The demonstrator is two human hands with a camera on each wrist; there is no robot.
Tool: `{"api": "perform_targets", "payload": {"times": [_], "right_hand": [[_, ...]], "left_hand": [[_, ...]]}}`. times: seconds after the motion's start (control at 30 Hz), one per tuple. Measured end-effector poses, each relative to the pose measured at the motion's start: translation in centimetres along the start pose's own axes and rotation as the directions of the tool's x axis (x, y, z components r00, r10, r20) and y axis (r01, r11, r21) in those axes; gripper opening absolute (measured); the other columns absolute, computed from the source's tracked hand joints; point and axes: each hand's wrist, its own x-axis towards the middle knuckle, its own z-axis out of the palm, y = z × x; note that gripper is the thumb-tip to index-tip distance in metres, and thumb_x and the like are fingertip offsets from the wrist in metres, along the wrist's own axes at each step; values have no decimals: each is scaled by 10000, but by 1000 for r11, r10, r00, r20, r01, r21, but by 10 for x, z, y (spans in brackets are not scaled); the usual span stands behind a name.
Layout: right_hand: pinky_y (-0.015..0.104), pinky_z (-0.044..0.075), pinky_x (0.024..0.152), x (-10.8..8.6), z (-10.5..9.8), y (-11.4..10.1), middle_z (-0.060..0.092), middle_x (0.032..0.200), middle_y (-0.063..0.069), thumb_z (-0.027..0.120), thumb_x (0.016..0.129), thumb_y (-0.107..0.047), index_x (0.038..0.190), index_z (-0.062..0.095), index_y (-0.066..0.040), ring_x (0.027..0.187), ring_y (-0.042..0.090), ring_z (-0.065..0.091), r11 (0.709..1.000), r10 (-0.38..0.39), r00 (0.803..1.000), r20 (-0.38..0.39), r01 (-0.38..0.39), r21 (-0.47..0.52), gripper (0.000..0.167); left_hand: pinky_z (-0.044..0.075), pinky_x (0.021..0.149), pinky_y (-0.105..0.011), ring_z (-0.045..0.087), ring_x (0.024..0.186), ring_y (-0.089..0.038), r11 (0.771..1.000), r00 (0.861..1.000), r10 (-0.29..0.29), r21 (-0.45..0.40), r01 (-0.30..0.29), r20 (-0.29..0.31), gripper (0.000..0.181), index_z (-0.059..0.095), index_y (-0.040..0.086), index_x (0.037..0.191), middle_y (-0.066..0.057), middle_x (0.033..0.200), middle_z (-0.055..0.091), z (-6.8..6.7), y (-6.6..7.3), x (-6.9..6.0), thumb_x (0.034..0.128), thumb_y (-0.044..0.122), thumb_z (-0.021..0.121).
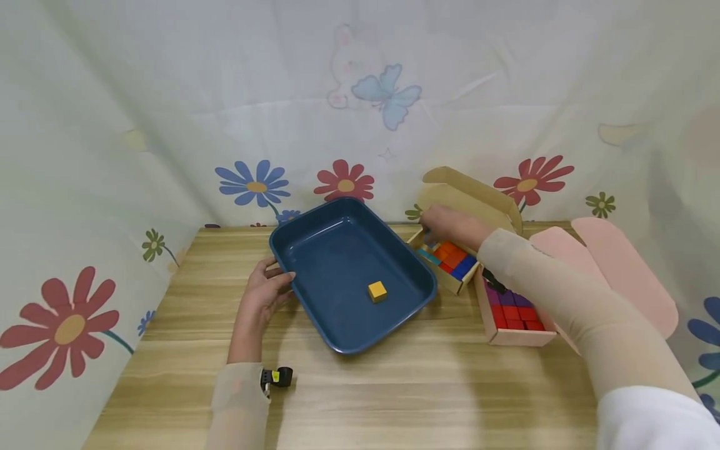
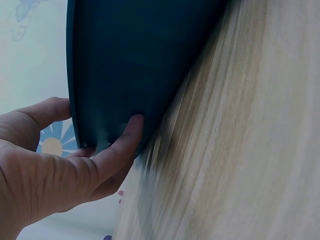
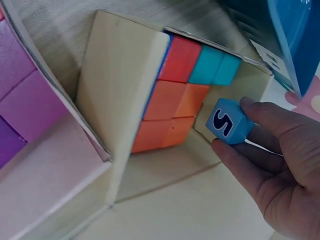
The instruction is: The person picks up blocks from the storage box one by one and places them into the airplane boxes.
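Note:
My left hand [image 1: 267, 290] grips the left rim of a dark blue tray [image 1: 337, 262], the thumb at the edge and the other fingers against the outer wall [image 2: 115, 65]. Inside the tray, toward its near right, sits a yellow cube [image 1: 377, 292]. Over a small open cardboard box [image 3: 117, 65], my right hand [image 1: 452, 225] pinches a light blue cube [image 3: 231, 121] between thumb and fingers; a dark "5" shows on one face. Orange cubes [image 3: 165, 100], a red block [image 3: 181, 60] and teal blocks [image 3: 214, 65] fill part of that box.
Right of the cardboard box stands a pink box [image 1: 520, 338] with purple and red cubes, its pink lid flaps [image 1: 624, 275] spread to the right. The cardboard lid [image 1: 472, 200] stands up behind. A flowered cloth [image 1: 225, 94] hangs behind the wooden table [image 1: 365, 400].

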Motion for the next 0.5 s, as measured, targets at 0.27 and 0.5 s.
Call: {"api": "perform_targets", "payload": {"times": [0.27, 0.5], "right_hand": [[430, 589, 845, 2, 15, 1, 734, 1032, 179, 774, 853, -122, 1026, 764, 44, 918, 320, 683, 999, 6, 1000, 29, -7, 32, 240], [433, 588, 862, 8, 16, 0, 734, 1074, 183, 770, 874, -135, 1071, 763, 32, 953, 324, 688, 1000, -8, 997, 73, 6, 28, 258]], "left_hand": [[548, 954, -413, 576, 1085, -226, 1000, 1000, 10, 3, -10, 7, 752, 215, 94, 1603, -219, 1471, 328, 0, -1, 1, 974, -33, 609], [543, 968, -428, 565, 1108, -241, 1000, 1000, 7, 3, -7, 4, 749, 229, 100, 1599, -220, 1481, 327, -1, 0, 0, 972, -29, 618]]}}
